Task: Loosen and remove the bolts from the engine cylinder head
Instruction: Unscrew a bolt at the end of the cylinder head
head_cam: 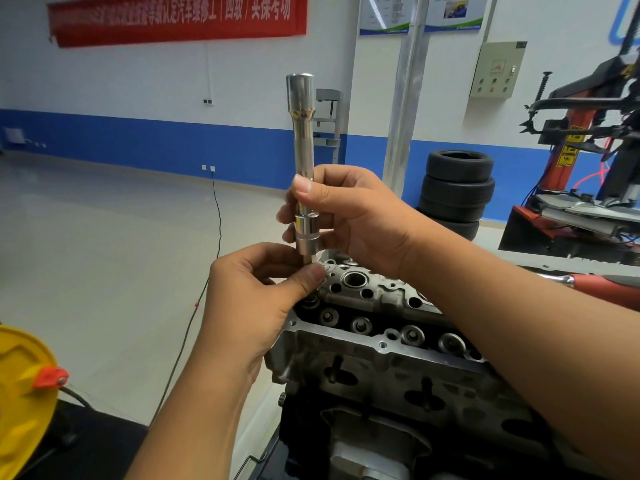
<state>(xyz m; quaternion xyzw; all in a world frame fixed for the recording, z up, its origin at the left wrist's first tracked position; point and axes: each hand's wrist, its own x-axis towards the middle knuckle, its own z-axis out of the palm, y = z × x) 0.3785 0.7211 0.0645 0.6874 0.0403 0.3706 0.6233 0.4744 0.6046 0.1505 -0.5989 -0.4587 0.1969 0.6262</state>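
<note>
A chrome extension bar with a socket [303, 161] stands upright above the far left corner of the grey engine cylinder head [374, 344]. My right hand [349, 216] grips the bar's lower part, thumb up along the shaft. Below the socket, a thin bolt or bit [308, 260] pokes out, and my left hand [263, 289] pinches it between thumb and fingers. The bolt's lower end is hidden behind my left thumb. Valve springs and open bolt holes show along the head's top.
A yellow container [20, 386] with an orange cap sits at the lower left. A black cable [214, 237] runs across the pale floor. Stacked tyres [455, 192] stand behind the engine, and a red tyre machine [581, 161] is at the right.
</note>
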